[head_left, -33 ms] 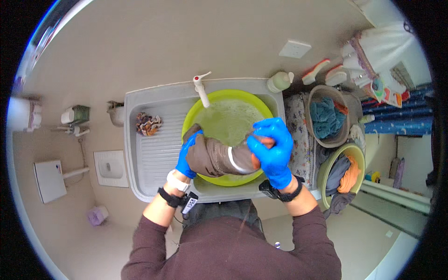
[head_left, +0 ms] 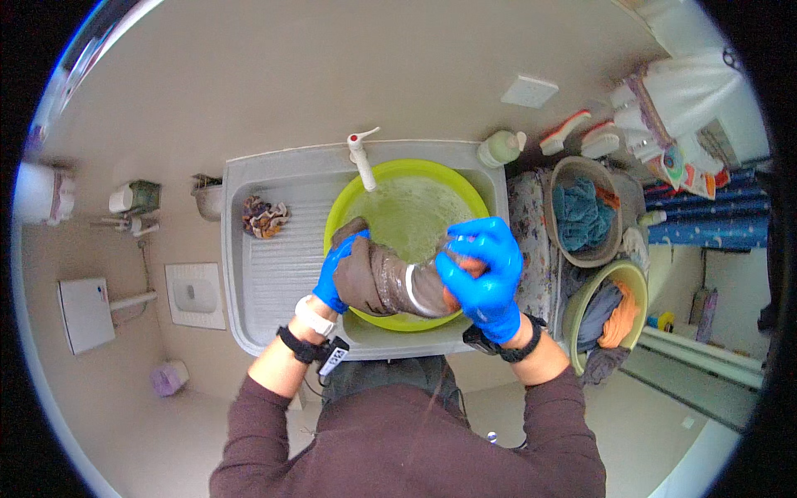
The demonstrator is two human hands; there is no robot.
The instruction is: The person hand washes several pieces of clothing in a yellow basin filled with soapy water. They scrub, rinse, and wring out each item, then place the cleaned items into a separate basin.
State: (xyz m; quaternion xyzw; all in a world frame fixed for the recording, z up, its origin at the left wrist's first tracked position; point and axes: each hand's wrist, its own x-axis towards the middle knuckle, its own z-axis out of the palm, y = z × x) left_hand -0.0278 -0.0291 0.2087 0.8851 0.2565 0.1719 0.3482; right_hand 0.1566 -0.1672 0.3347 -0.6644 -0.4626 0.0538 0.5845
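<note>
A wet, dark brown garment point(head_left: 369, 278) with a white stripe lies stretched between my hands, over the near part of a lime-green basin point(head_left: 336, 203) of cloudy water. My left hand point(head_left: 336, 274), in a blue rubber glove, is closed round the garment's left end. At its right end, my blue-gloved right hand point(head_left: 488, 278) curls its fingers round an orange-brown object point(head_left: 473, 266) pressed against the cloth. That object's kind is mostly hidden by the fingers. The basin sits in a grey laundry sink point(head_left: 286, 319) with a ribbed washboard on the left.
A white tap point(head_left: 361, 162) juts over the basin's far rim. A patterned scrunched cloth point(head_left: 264, 217) lies on the washboard. On the right stand a pump bottle point(head_left: 501, 149), two brushes point(head_left: 564, 133), a grey-brown tub point(head_left: 589, 253) of teal cloth and a green bucket point(head_left: 573, 311) of clothes.
The whole view has shifted slightly. My right hand has moved a little against the garment; both hands keep their hold.
</note>
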